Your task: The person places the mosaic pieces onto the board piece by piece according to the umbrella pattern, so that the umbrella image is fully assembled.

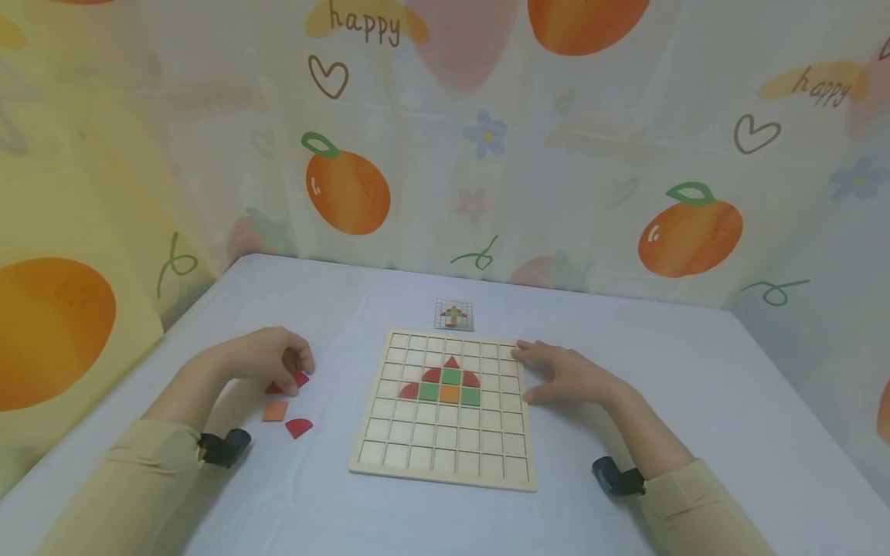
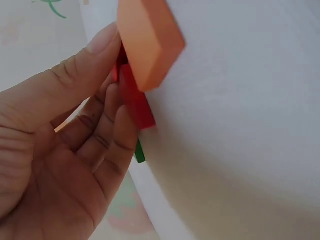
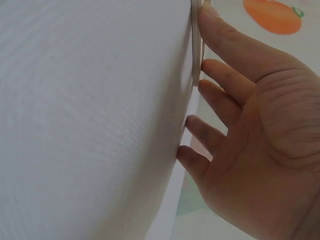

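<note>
My left hand (image 1: 267,363) is over a few flat pieces at the left, its thumb and curled fingers around a red piece (image 1: 300,378). In the left wrist view, another red piece (image 2: 137,97) lies against the fingers, with the end of a green piece (image 2: 140,151) beyond them. Nearest the thumb there is an orange square piece (image 2: 150,45). My right hand (image 1: 570,373) rests with spread fingers at the right edge of the wooden grid board (image 1: 410,455). On the board sit red, green and orange pieces (image 1: 450,394) in a stepped, pointed shape.
A small pattern card (image 1: 463,324) with a printed coloured figure lies just behind the board. Closer to me than the left hand is a red quarter-circle piece (image 1: 299,427). The white table (image 1: 626,479) meets a fruit-print curtain (image 1: 570,177) at the back.
</note>
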`<state>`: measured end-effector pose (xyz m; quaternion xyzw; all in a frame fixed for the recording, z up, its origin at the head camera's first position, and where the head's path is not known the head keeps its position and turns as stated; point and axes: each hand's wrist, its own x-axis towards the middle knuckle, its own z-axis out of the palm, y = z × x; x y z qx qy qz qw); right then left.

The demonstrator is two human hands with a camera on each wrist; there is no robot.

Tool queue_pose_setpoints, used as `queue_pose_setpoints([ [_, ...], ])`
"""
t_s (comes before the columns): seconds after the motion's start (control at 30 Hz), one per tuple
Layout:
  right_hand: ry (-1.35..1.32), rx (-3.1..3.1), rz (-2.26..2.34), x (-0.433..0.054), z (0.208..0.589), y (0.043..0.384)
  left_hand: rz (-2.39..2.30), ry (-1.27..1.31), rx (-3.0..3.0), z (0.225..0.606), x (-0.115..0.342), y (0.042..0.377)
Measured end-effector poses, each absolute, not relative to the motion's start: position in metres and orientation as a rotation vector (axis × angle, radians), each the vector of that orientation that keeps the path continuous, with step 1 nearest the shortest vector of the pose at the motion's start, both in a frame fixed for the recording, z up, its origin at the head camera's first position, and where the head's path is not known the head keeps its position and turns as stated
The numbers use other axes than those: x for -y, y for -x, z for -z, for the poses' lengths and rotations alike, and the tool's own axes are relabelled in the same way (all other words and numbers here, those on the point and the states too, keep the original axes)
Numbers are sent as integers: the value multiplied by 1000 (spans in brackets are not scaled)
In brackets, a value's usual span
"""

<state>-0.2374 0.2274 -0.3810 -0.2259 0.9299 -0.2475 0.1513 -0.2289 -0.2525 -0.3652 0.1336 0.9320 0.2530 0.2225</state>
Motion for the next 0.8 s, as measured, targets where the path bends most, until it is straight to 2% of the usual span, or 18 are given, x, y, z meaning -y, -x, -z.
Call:
queue_pose_setpoints([
  [0.8,657,-2678,717,-227,380,235,-673,-347,-2652,368,250,227],
])
